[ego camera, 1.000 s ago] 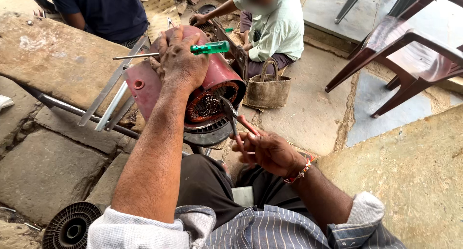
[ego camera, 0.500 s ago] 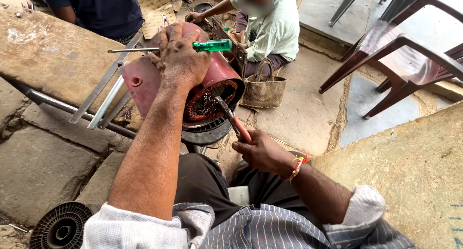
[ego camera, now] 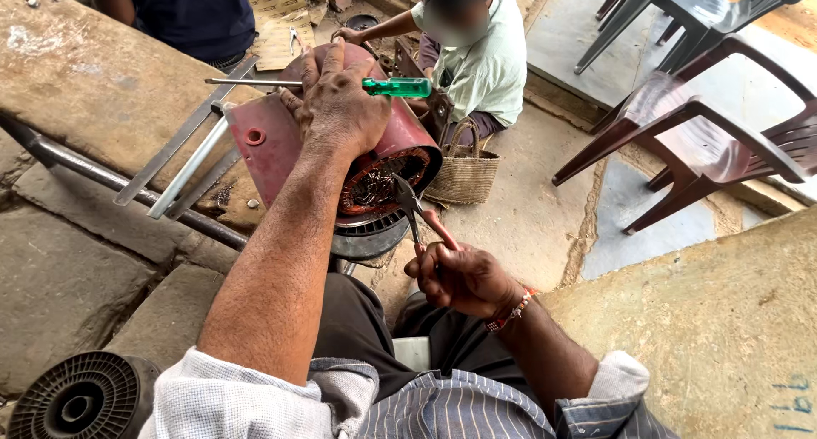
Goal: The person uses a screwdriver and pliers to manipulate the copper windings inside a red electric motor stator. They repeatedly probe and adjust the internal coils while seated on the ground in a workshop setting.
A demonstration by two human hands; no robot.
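Note:
A red motor housing (ego camera: 272,145) lies on its side before me, its copper windings (ego camera: 374,184) showing at the open end. My left hand (ego camera: 340,107) rests on top of the housing and grips a green-handled screwdriver (ego camera: 396,87), whose shaft points left. My right hand (ego camera: 464,277) holds red-handled pliers (ego camera: 413,209), their jaws at the rim of the windings.
A black fan cover (ego camera: 81,401) lies at lower left. A metal pipe (ego camera: 111,179) and flat bars (ego camera: 183,162) run beside the motor. A seated person (ego camera: 477,56) works beyond it, next to a woven basket (ego camera: 464,175). Brown plastic chairs (ego camera: 706,124) stand at right.
My right hand has drawn the pliers back and down a little from the windings. My left hand stays on the housing with the screwdriver.

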